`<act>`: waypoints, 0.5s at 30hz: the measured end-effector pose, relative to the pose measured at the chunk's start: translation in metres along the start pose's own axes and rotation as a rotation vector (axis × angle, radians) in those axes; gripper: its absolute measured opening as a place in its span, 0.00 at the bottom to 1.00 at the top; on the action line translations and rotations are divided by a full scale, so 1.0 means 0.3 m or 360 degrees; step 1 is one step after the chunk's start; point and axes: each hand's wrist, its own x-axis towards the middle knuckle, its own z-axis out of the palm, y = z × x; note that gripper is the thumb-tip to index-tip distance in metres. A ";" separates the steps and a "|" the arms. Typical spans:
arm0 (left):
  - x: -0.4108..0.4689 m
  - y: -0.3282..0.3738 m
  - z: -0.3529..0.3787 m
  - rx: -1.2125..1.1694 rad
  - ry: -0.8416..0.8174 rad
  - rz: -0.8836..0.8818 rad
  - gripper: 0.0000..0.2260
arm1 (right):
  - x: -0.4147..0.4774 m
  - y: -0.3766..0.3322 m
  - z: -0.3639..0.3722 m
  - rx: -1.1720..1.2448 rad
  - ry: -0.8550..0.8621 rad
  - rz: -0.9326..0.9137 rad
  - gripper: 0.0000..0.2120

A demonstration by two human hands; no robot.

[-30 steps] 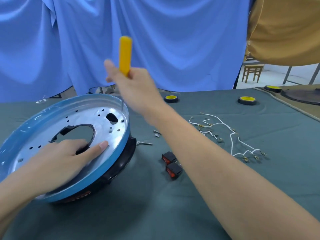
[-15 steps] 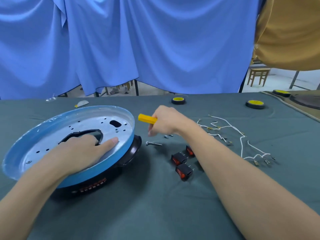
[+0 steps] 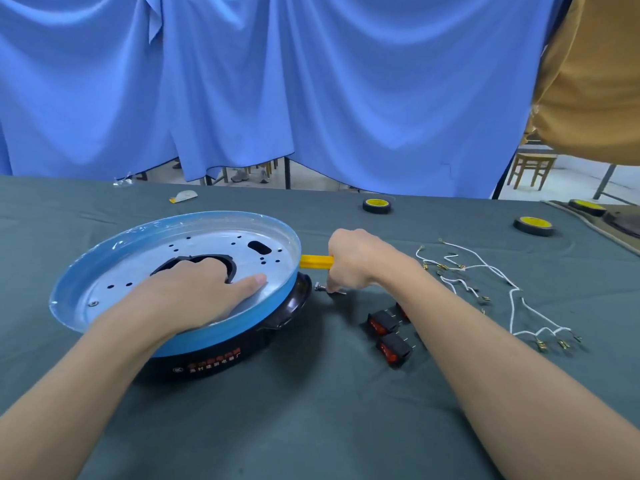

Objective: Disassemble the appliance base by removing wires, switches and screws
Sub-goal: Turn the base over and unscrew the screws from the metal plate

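A: So, how far along is the base (image 3: 221, 358)?

B: Well along, I'd judge. The wires (image 3: 485, 271) lie loose on the cloth (image 3: 311, 410) at the right, well apart from it. 3 switches (image 3: 394, 348) sit out near the right forearm, 1 of them half hidden behind it. A bolt (image 3: 323, 289) lies just beside the base's black rim.

A: And what is left?

B: At least 1 screw (image 3: 92, 303) shows in the metal plate, near its front left edge. Most other holes look empty, so I'd guess few fasteners remain. Nothing under the plate shows.

A: Where is the base itself?

B: On the cloth at the left, tilted up on its near side.

A: And the hands?

B: The left hand (image 3: 194, 292) lies palm down on the plate, thumb straight, fingertips reaching into the centre hole. Whether they hook its edge I cannot tell. The right hand (image 3: 360, 261) is closed round the yellow screwdriver (image 3: 317, 261), handle pointing at the rim, with 1 finger reaching down to the bolt.
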 end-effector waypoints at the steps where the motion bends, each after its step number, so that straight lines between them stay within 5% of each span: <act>1: -0.002 0.002 0.000 0.0006 -0.0006 -0.0005 0.27 | 0.000 0.000 0.002 -0.0010 0.0000 0.0014 0.15; 15: -0.028 0.015 -0.011 -0.0022 -0.0014 -0.0011 0.25 | 0.028 -0.012 0.055 0.0326 0.0217 0.0341 0.13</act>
